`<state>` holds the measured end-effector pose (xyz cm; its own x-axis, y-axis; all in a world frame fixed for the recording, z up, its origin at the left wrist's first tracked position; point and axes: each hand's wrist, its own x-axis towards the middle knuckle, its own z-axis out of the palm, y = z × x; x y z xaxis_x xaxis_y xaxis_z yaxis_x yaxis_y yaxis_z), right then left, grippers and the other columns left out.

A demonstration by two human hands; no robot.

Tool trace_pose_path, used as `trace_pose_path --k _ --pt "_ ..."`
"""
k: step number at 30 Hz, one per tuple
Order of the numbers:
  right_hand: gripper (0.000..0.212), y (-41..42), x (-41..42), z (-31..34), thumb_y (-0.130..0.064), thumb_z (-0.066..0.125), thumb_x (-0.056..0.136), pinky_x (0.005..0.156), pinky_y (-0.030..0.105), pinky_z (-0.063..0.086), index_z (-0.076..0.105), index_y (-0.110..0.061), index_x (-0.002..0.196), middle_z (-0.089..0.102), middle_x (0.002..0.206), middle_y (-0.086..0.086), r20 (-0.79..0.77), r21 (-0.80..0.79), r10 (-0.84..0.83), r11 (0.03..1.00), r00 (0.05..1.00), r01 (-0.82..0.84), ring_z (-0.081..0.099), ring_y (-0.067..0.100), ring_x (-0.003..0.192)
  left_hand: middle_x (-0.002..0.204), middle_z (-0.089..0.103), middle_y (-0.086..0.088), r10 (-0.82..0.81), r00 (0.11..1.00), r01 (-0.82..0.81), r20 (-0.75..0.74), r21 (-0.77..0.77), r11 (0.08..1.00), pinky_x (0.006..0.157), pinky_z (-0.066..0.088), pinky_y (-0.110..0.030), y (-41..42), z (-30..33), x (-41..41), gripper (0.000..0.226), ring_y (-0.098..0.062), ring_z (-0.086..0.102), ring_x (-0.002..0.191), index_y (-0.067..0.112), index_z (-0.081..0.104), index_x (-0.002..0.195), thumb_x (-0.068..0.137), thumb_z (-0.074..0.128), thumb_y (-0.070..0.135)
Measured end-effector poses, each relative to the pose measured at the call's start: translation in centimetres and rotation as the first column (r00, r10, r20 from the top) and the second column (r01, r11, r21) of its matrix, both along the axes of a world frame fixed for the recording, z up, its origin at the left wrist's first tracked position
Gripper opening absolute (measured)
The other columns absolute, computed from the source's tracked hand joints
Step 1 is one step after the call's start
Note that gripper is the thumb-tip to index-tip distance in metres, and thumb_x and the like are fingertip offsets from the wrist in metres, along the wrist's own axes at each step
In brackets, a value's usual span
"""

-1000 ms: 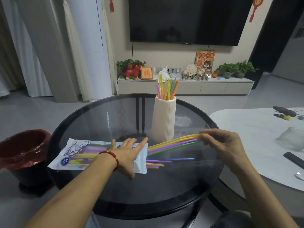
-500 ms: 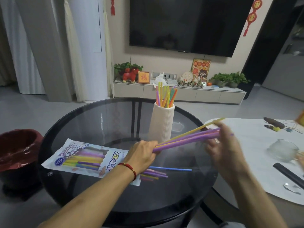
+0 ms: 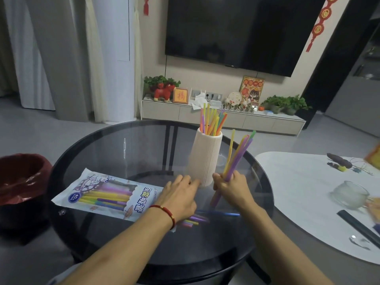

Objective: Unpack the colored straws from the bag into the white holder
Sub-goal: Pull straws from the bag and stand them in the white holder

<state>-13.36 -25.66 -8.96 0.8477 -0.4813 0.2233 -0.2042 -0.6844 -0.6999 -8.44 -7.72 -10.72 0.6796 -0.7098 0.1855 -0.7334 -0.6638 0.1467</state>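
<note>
White ribbed holder (image 3: pixel 205 159) already part-filled; right hand (image 3: pixel 231 187) fingers clamped round a straw bundle (image 3: pixel 236 159), left hand (image 3: pixel 178 194) fingers relaxed near it; bag (image 3: pixel 107 197) and glass table (image 3: pixel 102 151) hold more.

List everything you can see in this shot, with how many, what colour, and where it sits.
straw bundle: several, yellow, purple, green, held tilted upright right of the holder
white holder: one, ribbed, on the glass table, coloured straws standing in it
straw bag: one, white printed, flat on the table's left, straws inside
loose straws: a few, blue, purple, yellow, lying by the bag's mouth
bin: one, red liner, floor at left
white table: one, at right
glass cup: one, clear, on the white table
television: one, black, on the wall
left hand: fingers at the holder's base
right hand: grips the straw bundle
</note>
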Motion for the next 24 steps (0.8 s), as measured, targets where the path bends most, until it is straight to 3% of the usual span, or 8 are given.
trace_pose_path --k 2,4,8,11,16,18,20,24 --pt "0.035 -0.2 -0.1 -0.6 -0.026 0.062 0.099 0.064 0.029 0.062 0.073 -0.014 0.068 0.069 0.063 -0.007 -0.012 0.004 0.015 1.0 1.0 -0.015 0.07 0.01 0.058 0.123 0.052 -0.004 0.009 0.999 -0.008 0.041 -0.019 1.0 0.097 0.043 -0.046 -0.2 0.3 0.0 0.045 -0.027 0.045 0.115 0.022 0.047 0.134 0.089 0.052 0.024" --pt "0.038 -0.6 0.0 0.3 -0.031 0.063 0.099 0.051 0.025 0.059 0.073 -0.017 0.065 0.069 0.055 -0.008 -0.012 0.021 0.052 0.998 0.999 -0.052 0.068 0.01 0.05 0.122 0.052 -0.004 0.025 0.998 -0.022 0.055 -0.061 0.998 0.096 0.044 -0.044 -0.3 0.6 -0.1 0.043 -0.026 0.045 0.115 0.022 0.048 0.133 0.09 0.051 0.025" --pt "0.043 -1.5 0.3 5.2 -0.033 0.062 0.097 0.038 0.023 0.048 0.073 -0.013 0.06 0.07 0.051 0.003 0.349 0.226 0.008 0.97 0.937 -0.093 0.057 0.012 0.036 0.127 0.049 -0.004 0.066 0.997 -0.071 -0.029 -0.283 0.956 0.098 0.048 -0.044 -0.9 1.7 0.0 0.051 -0.026 0.046 0.119 0.021 0.042 0.139 0.091 0.059 0.026" --pt "0.042 -2.0 1.2 9.6 -0.032 0.063 0.096 0.04 0.028 0.049 0.077 -0.014 0.06 0.069 0.054 0.009 0.534 0.445 -0.114 0.88 0.838 -0.164 0.056 0.019 0.039 0.142 0.036 -0.01 0.031 0.962 -0.182 -0.27 -0.555 0.811 0.107 0.043 -0.05 -2.2 4.6 1.2 0.087 -0.03 0.04 0.132 0.016 0.025 0.151 0.083 0.078 0.027" --pt "0.04 -2.1 3.7 12.7 -0.025 0.062 0.097 0.037 0.027 0.047 0.073 -0.007 0.063 0.071 0.059 0.017 0.564 0.413 -0.159 0.904 0.811 -0.11 0.06 0.021 0.042 0.164 0.017 -0.011 -0.041 0.853 -0.331 -0.52 -0.6 0.728 0.118 0.024 -0.054 -5.4 10.2 5.1 0.138 -0.033 0.022 0.148 0.021 -0.018 0.156 0.069 0.089 0.033" --pt "0.037 -2.0 5.0 13.6 -0.021 0.061 0.095 0.039 0.029 0.049 0.072 -0.004 0.064 0.072 0.061 0.021 0.535 0.35 -0.144 0.934 0.832 -0.064 0.058 0.02 0.039 0.157 0.033 -0.011 -0.083 0.808 -0.337 -0.583 -0.573 0.747 0.116 0.032 -0.057 -6.8 11.0 5.9 0.134 -0.035 0.035 0.142 0.023 -0.011 0.157 0.068 0.089 0.041" --pt "0.035 -1.8 6.3 14.0 -0.021 0.059 0.091 0.045 0.037 0.056 0.074 -0.006 0.062 0.072 0.058 0.018 0.457 0.219 -0.117 0.976 0.882 0.015 0.061 0.02 0.039 0.133 0.056 -0.007 -0.062 0.811 -0.367 -0.582 -0.589 0.72 0.103 0.048 -0.052 -7.5 11.0 6.4 0.108 -0.033 0.056 0.122 0.021 0.019 0.149 0.069 0.085 0.05" --pt "0.037 -1.2 7.8 13.3 -0.029 0.058 0.09 0.063 0.044 0.062 0.074 -0.002 0.07 0.074 0.065 0.016 0.254 -0.075 -0.049 0.995 0.966 0.07 0.073 0.034 0.065 0.105 0.064 -0.002 0.042 0.856 -0.394 -0.516 -0.597 0.699 0.082 0.059 -0.044 -7.6 10.4 6.5 0.076 -0.025 0.064 0.092 0.023 0.041 0.117 0.062 0.078 0.06"
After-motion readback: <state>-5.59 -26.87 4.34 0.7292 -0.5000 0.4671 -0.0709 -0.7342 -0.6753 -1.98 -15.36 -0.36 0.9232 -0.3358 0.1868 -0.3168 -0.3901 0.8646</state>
